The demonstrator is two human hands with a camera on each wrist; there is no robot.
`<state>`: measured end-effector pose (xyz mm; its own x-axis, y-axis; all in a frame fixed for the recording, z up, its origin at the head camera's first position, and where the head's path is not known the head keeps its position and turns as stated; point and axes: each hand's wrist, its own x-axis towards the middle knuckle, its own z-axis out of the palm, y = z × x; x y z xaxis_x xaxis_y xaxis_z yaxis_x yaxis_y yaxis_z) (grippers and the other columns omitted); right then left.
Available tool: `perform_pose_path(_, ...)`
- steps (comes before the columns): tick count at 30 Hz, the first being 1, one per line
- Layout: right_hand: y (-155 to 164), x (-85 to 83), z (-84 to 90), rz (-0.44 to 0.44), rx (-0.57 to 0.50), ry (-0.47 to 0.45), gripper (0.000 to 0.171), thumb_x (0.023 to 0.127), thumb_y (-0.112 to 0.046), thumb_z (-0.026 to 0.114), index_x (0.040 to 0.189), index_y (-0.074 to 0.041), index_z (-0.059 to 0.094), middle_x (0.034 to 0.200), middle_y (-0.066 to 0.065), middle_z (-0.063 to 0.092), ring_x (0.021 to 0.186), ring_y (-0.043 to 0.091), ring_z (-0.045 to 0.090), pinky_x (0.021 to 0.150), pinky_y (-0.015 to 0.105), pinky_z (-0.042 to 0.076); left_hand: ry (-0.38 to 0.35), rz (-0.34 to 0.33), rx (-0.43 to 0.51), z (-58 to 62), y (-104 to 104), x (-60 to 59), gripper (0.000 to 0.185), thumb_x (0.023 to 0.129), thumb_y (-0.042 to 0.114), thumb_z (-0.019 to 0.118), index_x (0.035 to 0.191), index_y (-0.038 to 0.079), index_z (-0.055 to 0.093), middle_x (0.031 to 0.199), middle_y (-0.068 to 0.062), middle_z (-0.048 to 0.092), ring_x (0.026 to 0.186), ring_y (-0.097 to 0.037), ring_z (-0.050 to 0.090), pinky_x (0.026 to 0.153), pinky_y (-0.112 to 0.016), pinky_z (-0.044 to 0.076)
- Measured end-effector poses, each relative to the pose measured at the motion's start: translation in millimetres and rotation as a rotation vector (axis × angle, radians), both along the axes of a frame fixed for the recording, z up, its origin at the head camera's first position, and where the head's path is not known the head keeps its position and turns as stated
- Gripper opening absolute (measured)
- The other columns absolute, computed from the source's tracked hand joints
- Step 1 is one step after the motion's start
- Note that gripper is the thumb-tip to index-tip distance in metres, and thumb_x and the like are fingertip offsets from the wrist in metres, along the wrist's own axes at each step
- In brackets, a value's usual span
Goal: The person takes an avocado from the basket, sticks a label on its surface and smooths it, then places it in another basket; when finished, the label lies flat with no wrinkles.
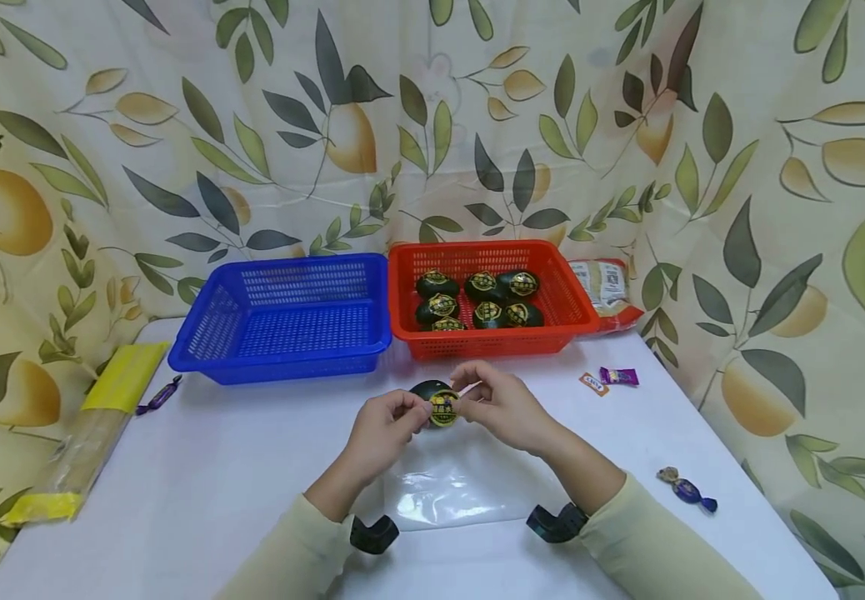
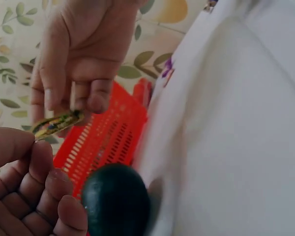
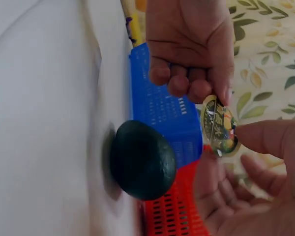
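Note:
Between my two hands is a round gold-and-black sticker (image 1: 443, 408), held up off the table. My left hand (image 1: 382, 429) pinches one edge of it between thumb and forefinger. At the opposite edge my right hand (image 1: 506, 410) pinches it too, its thumb showing against the rim in the right wrist view. Just beyond the sticker (image 3: 219, 125) a dark green avocado (image 3: 142, 160) rests on the table, apart from both hands. In the head view the sticker partly covers this avocado (image 1: 425, 387). A clear plastic sheet (image 1: 470, 496) lies beneath my hands.
A blue basket (image 1: 275, 371) stands at the back left. Beside it, a red basket (image 1: 492, 343) holds several avocados with stickers. Behind that basket's right end is a snack bag (image 1: 607, 287). Wrapped candies (image 1: 618, 377) lie right, and a yellow-ended clear packet (image 1: 87, 433) left.

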<state>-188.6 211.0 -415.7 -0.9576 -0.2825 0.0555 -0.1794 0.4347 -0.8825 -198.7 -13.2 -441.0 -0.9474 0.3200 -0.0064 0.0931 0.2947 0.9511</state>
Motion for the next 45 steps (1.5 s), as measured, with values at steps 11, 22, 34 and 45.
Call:
perform_pose_path(11,-17.7,-31.6,-12.1,-0.11,0.189,0.014,0.016,0.099,-0.025,0.071,0.09,-0.011,0.072,0.076,0.007,0.066,0.067,0.015,0.057,0.059,0.027,0.049,-0.05,0.171,-0.097,-1.4,0.4,-26.5,0.021,0.1,0.024,0.068,0.092,0.005,0.073,0.081,-0.003,0.069,0.076,-0.016,0.058,0.062,-0.025,0.048)
perform_pose_path(22,-26.9,-40.0,-22.9,-0.162,0.378,0.049,0.022,0.097,-0.025,0.072,0.077,-0.016,0.068,0.073,-0.003,0.063,0.074,0.014,0.055,0.064,0.028,0.045,0.042,0.221,-0.258,-16.5,5.6,-31.5,0.021,0.095,0.025,0.072,0.082,0.009,0.075,0.076,-0.001,0.068,0.073,-0.018,0.057,0.061,-0.028,0.047)
perform_pose_path(34,-22.7,-37.3,-35.4,-0.207,0.282,0.209,0.01,0.092,-0.021,0.08,0.099,-0.017,0.074,0.091,-0.002,0.068,0.082,0.013,0.061,0.072,0.029,0.051,0.238,0.221,-0.252,-28.7,5.5,-35.6,0.009,0.094,0.022,0.077,0.097,0.013,0.077,0.094,-0.001,0.07,0.083,-0.017,0.061,0.07,-0.03,0.052)
perform_pose_path(45,-16.9,-33.8,-37.9,-0.076,0.381,0.369,0.032,0.089,-0.023,0.083,0.119,-0.011,0.079,0.102,0.003,0.072,0.088,0.017,0.066,0.075,0.029,0.055,0.401,-0.015,-0.351,-31.4,1.0,-38.2,0.033,0.1,0.026,0.071,0.131,0.015,0.073,0.116,-0.002,0.064,0.106,-0.019,0.061,0.092,-0.039,0.056)
